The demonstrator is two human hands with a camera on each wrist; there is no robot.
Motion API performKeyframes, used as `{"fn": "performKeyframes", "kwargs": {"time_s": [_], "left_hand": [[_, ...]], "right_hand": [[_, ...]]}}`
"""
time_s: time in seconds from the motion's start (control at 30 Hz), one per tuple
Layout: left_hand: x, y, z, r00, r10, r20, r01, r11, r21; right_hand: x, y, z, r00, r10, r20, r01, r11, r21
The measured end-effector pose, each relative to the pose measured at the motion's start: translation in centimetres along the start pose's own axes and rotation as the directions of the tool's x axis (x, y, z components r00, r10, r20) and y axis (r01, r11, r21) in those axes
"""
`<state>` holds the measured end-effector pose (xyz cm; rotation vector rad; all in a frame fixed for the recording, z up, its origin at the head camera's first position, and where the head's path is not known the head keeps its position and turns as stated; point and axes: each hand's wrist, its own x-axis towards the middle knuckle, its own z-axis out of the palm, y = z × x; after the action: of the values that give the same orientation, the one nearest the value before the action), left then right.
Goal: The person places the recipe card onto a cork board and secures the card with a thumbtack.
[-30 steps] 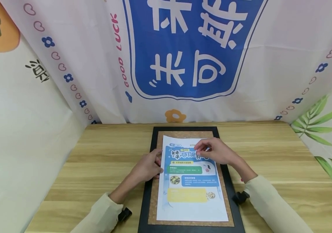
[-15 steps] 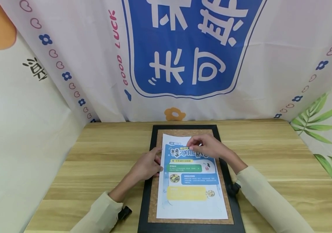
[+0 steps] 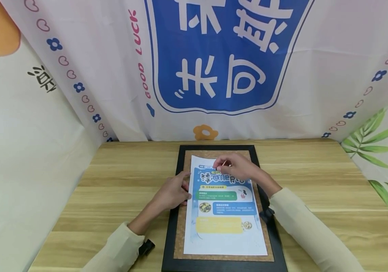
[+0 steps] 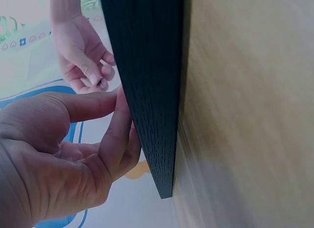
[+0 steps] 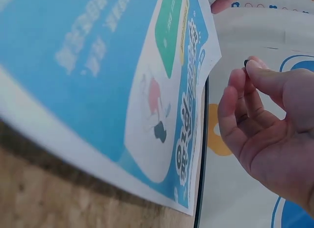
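Observation:
A printed sheet of paper (image 3: 226,241), with blue, green and yellow panels, lies on a cork board (image 3: 221,153) in a black frame (image 3: 170,238). My left hand (image 3: 173,192) rests at the sheet's left edge, index finger and thumb extended to hold it there. Over the sheet's top part, my right hand (image 3: 238,166) pinches a small black pin-like object (image 5: 246,63) between thumb and fingers. Only a dark bit of it shows; the fingers cover the rest. In the right wrist view the sheet's edge lifts slightly off the cork.
The board lies on a wood-grain table (image 3: 122,181) reaching to its back edge. Behind stands a printed cloth (image 3: 125,124) with a blue sign and flowers. Black wrist devices sit at both sleeves, the right one (image 3: 266,215) over the frame's right side.
My right hand has moved left and slightly toward the sheet's top edge, keeping its pinch. The left hand and the sheet have stayed in place.

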<state>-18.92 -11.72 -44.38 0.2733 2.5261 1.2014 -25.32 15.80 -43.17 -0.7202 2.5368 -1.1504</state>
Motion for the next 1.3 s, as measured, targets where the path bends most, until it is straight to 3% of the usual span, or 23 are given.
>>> {"fn": "performKeyframes", "kwargs": {"time_s": [0.27, 1.3], "left_hand": [[0.0, 0.2, 0.1, 1.0, -0.009, 0.005, 0.009, 1.0, -0.004], [0.0, 0.6, 0.2, 1.0, -0.013, 0.012, 0.012, 0.999, 0.033]], "right_hand": [[1.1, 0.5, 0.4, 0.998, 0.059, 0.006, -0.059, 0.998, 0.016], [5.7, 0.8, 1.9, 1.0, 0.027, 0.003, -0.027, 1.0, 0.002]]}}
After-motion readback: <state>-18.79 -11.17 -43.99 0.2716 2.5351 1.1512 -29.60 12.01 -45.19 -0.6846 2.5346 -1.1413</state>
